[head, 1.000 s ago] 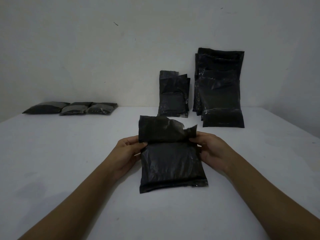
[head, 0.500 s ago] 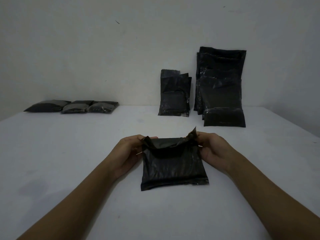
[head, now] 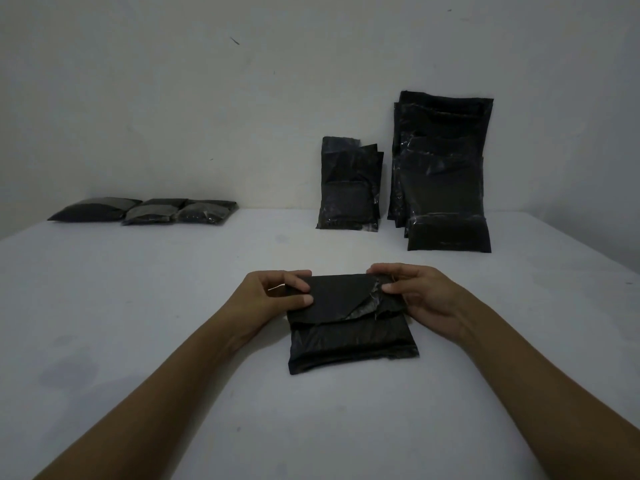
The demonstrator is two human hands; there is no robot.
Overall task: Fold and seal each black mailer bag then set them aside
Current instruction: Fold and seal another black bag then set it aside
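A filled black mailer bag (head: 349, 336) lies flat on the white table (head: 138, 306) in front of me. Its top flap is folded down toward me over the body, with a torn, shiny edge on the right side. My left hand (head: 266, 296) pinches the flap's left corner between thumb and fingers. My right hand (head: 419, 296) pinches the flap's right corner the same way. Three flat folded black bags (head: 149, 209) lie in a row at the far left by the wall.
Two stacks of black mailer bags lean upright against the wall: a small stack (head: 349, 188) at centre and a taller stack (head: 443, 174) to its right. The table's right edge runs diagonally at the far right.
The flap stood upright a second ago. Both hands have brought it forward and down over the bag's body, and it now lies folded flat.
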